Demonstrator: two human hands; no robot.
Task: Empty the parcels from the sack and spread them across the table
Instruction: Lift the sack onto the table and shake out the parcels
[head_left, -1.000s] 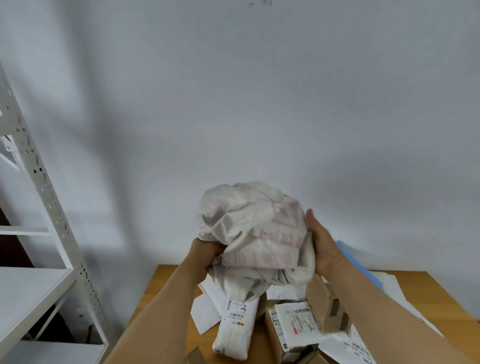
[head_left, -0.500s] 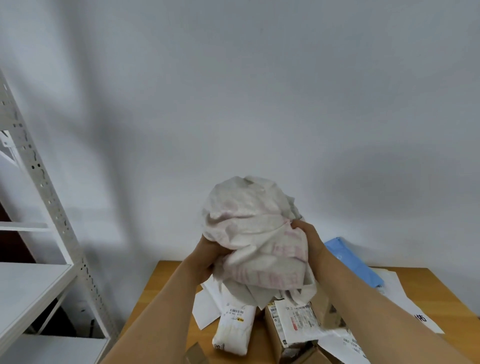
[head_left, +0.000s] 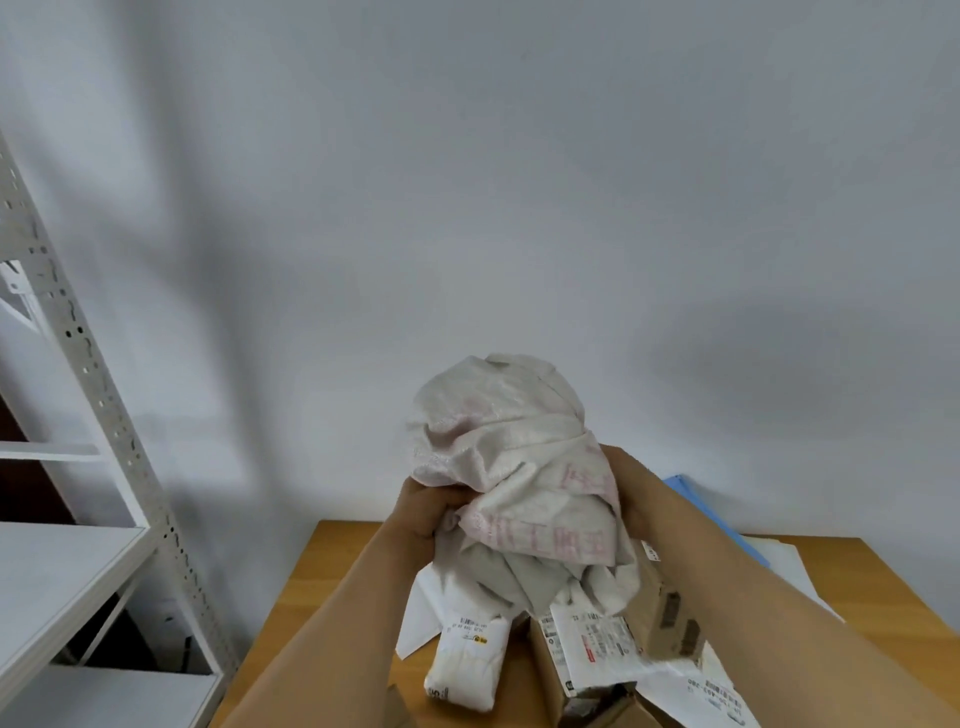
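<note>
A crumpled white woven sack (head_left: 511, 467) with faded pink print is bunched into a ball above the wooden table (head_left: 322, 587). My left hand (head_left: 423, 512) grips its lower left folds in a fist. My right hand (head_left: 626, 480) clasps the sack's right side, its fingers mostly hidden behind the fabric. Below the sack, parcels lie in a heap: a white padded pouch (head_left: 467, 660), a brown carton (head_left: 662, 618) on its side, a labelled box (head_left: 587, 660), and white envelopes (head_left: 696, 691).
A white metal shelving rack (head_left: 98, 415) stands at the left, close to the table's left edge. A blue flat mailer (head_left: 685, 486) and white sheets (head_left: 795, 566) lie at the table's far right. A plain grey wall rises behind.
Both hands have squeezed the sack into a tighter ball. My right hand shifted from a flat press on its side to a clasp over the fabric.
</note>
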